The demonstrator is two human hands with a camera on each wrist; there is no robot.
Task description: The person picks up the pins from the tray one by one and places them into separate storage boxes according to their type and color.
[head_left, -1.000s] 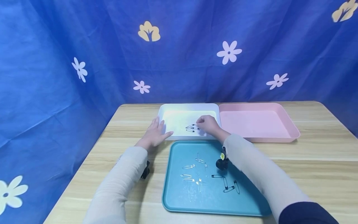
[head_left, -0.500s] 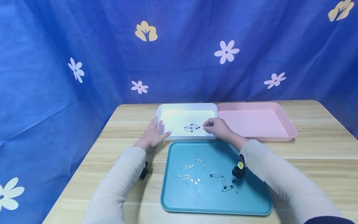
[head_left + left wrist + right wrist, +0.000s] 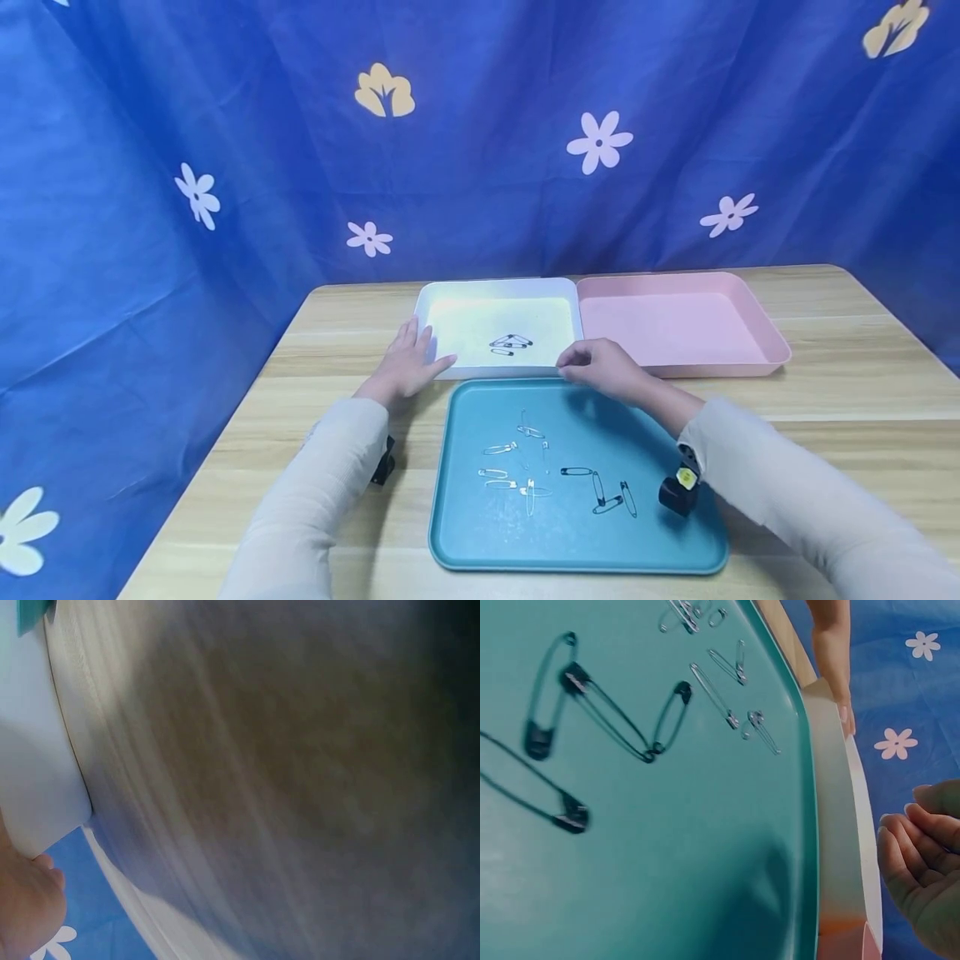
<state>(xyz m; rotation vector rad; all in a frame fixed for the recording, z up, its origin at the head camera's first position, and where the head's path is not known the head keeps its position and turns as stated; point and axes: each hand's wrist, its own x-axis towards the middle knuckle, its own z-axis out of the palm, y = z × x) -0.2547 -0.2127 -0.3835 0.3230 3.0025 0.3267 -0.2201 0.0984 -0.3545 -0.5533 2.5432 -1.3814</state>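
Several black safety pins [image 3: 512,342] lie in the white tray [image 3: 495,288]. My left hand [image 3: 402,367] rests with spread, straight fingers against that tray's left front corner. My right hand [image 3: 606,367] hovers over the gap between the white tray's front right corner and the teal tray [image 3: 525,542]. Its fingers are loosely curled, and in the right wrist view nothing shows between them. On the teal tray lie more black safety pins [image 3: 615,720] toward the right and several silver safety pins [image 3: 714,694] toward the left.
A pink tray [image 3: 750,325] stands against the white tray's right side. Both are at the back of the wooden table [image 3: 840,400], before a blue flowered curtain [image 3: 480,167]. A small black camera [image 3: 678,496] hangs under my right wrist.
My right hand has drawn back from the pins in the white tray, toward me and to the right. My left hand stays at the tray's corner. The head view has shifted slightly.
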